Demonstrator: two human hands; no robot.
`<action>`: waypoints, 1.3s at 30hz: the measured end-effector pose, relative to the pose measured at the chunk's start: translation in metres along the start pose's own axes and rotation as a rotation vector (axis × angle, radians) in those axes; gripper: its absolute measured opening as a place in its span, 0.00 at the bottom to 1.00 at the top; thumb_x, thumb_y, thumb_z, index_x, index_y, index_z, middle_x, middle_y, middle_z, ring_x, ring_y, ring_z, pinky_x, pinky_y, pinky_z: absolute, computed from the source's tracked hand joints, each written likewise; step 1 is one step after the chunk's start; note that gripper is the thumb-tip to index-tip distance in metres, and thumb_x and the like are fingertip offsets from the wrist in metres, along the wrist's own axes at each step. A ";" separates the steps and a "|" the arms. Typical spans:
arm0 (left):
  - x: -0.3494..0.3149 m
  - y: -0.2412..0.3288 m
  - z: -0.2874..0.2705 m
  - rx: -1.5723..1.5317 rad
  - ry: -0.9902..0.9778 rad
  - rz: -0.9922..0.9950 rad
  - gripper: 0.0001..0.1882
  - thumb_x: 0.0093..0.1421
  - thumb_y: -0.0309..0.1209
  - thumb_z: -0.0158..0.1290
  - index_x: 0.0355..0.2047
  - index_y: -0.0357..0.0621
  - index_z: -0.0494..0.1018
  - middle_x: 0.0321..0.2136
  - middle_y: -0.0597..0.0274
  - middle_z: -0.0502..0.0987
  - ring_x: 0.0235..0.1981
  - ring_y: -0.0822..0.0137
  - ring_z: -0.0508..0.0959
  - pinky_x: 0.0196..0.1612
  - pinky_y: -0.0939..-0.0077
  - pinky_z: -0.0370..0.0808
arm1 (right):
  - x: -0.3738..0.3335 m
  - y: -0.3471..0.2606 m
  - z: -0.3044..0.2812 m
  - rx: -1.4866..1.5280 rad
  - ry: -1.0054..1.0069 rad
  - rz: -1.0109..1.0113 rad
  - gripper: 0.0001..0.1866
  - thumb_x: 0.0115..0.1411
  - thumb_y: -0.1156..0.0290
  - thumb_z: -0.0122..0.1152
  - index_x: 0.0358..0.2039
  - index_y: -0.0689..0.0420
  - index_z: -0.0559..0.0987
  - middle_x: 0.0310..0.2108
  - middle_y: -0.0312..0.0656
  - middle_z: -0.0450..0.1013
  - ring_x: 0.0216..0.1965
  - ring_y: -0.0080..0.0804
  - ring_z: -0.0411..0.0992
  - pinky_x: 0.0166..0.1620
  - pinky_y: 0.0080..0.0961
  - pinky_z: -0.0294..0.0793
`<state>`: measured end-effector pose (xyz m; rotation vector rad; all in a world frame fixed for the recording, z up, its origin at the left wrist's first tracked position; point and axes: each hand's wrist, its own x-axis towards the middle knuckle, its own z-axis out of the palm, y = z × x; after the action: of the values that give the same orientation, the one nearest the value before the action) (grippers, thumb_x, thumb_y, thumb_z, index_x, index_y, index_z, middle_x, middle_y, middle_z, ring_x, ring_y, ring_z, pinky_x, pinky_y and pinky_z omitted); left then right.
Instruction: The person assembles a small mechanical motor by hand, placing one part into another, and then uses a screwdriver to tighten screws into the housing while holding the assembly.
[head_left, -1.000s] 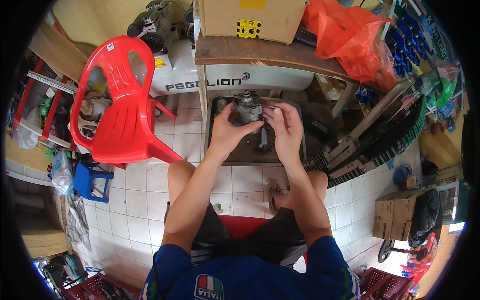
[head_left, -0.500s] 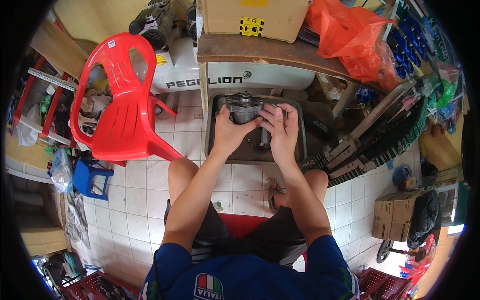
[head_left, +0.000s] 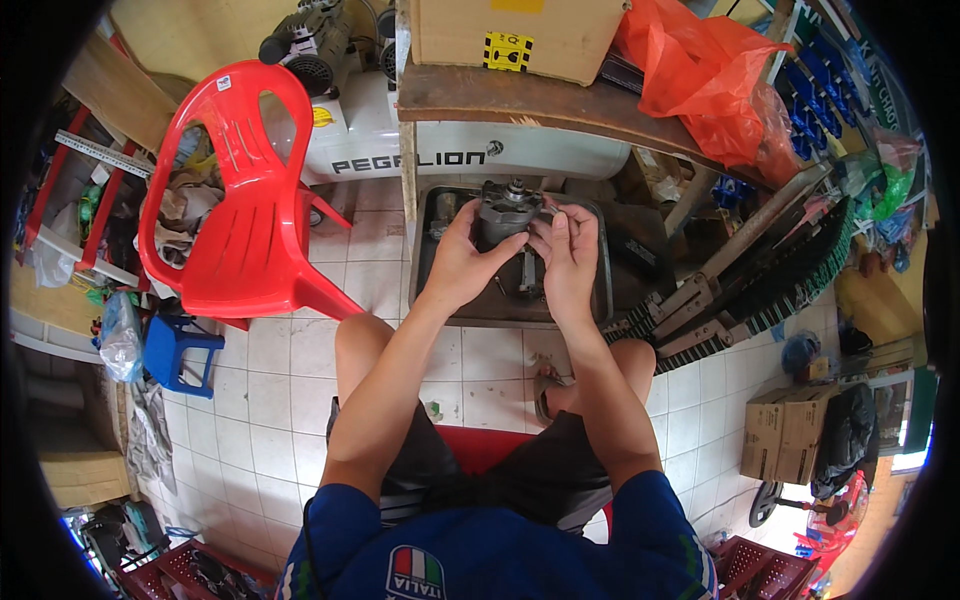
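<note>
My left hand [head_left: 464,266] is closed round the side of a dark grey metal motor housing [head_left: 505,218], its thumb across the near face. The housing is upright, with a short shaft standing out of its top. My right hand [head_left: 569,262] is at the housing's right edge, thumb and fingertips pinched together. What it pinches, if anything, is too small to make out. Below both hands lies a dark shallow tray [head_left: 412,287]. In it are a metal tool or bracket [head_left: 529,274] and a second metal part [head_left: 441,208] at the left, partly hidden.
A wooden shelf [head_left: 590,112] with a cardboard box [head_left: 560,40] and an orange plastic bag [head_left: 690,65] overhangs the tray's far side. A white air tank [head_left: 350,140] stands behind. A red chair [head_left: 240,240] is at the left, a black-green ribbed track [head_left: 770,280] at the right.
The housing has shifted slightly right and turned in my left hand. My right fingertips have closed in on its right edge. More of the metal part at the tray's left now shows.
</note>
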<state>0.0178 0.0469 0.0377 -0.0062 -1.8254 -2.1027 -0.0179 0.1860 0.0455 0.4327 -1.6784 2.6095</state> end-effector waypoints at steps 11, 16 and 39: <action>-0.004 0.012 0.004 -0.119 -0.042 -0.045 0.37 0.49 0.19 0.69 0.58 0.37 0.63 0.48 0.55 0.76 0.49 0.68 0.77 0.52 0.72 0.77 | 0.000 -0.003 0.000 0.124 -0.082 -0.058 0.11 0.74 0.69 0.43 0.52 0.58 0.61 0.61 0.55 0.65 0.55 0.39 0.72 0.56 0.35 0.75; -0.001 0.005 0.002 -0.149 -0.058 0.035 0.38 0.49 0.19 0.69 0.58 0.37 0.62 0.48 0.56 0.76 0.50 0.68 0.76 0.52 0.72 0.78 | 0.000 -0.006 0.001 0.107 -0.115 -0.088 0.10 0.74 0.70 0.43 0.52 0.59 0.61 0.62 0.56 0.65 0.53 0.36 0.73 0.55 0.33 0.75; -0.003 0.009 -0.003 -0.250 -0.095 0.061 0.32 0.50 0.16 0.66 0.56 0.34 0.67 0.50 0.57 0.73 0.53 0.68 0.72 0.56 0.72 0.72 | 0.000 -0.005 -0.002 0.130 -0.123 -0.071 0.10 0.73 0.72 0.43 0.52 0.61 0.62 0.61 0.57 0.65 0.56 0.35 0.71 0.59 0.34 0.73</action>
<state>0.0236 0.0437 0.0452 -0.2254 -1.5785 -2.3070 -0.0173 0.1898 0.0492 0.6567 -1.4990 2.7003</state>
